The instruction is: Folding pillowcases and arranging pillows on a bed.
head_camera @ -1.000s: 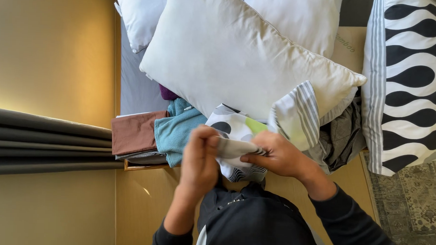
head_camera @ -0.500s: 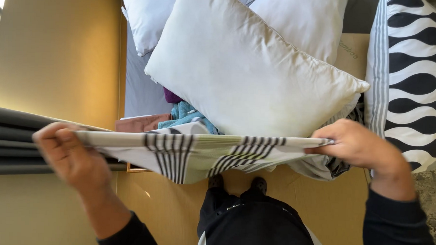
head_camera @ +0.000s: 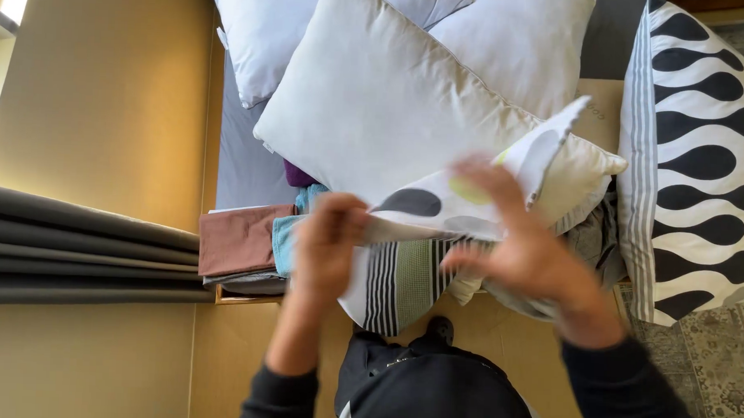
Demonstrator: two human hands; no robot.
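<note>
Blurred right hand [head_camera: 525, 255]; patterned cloth [head_camera: 437, 236] partly behind both hands.

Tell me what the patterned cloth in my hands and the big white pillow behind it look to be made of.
Patterned cloth: thin woven fabric, probably cotton, matte; it bends and folds easily. White pillow: smooth, faintly shiny fabric cover over soft filling; it puffs up and creases at the seams.

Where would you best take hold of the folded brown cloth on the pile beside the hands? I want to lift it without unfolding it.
Probably by the near long edge of the folded brown cloth, coming from the open floor side. It lies flat on top of a grey folded piece, its far edge meets the grey sheet, and the teal cloth crowds its right end. A pinching grip there should keep the layers together.
</note>
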